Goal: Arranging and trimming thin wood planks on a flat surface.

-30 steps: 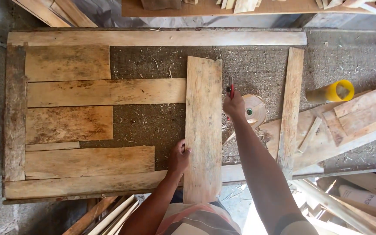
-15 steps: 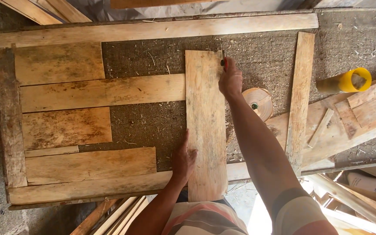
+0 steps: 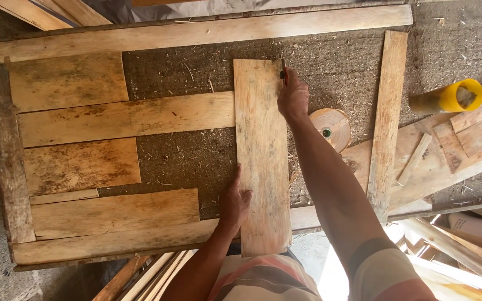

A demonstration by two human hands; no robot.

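Observation:
A long upright wooden plank (image 3: pixel 260 150) lies across a board frame on a sawdust-covered table (image 3: pixel 179 161). My left hand (image 3: pixel 234 202) presses flat on the plank's left edge near its lower end. My right hand (image 3: pixel 293 99) grips a red pencil (image 3: pixel 284 71) whose tip touches the plank's right edge near the top. Several short horizontal boards (image 3: pixel 124 118) lie to the left of the plank, one butting against it.
A long top rail (image 3: pixel 196 33) and a left rail (image 3: pixel 6 156) frame the boards. A narrow slat (image 3: pixel 389 111) stands right of my arm. A round tape roll (image 3: pixel 330 127) and a yellow-capped tube (image 3: pixel 453 97) lie at the right among scrap wood (image 3: pixel 464 139).
My right hand has moved from the plank's right side up to its top right corner with the pencil. My left hand has stayed on the plank's left edge.

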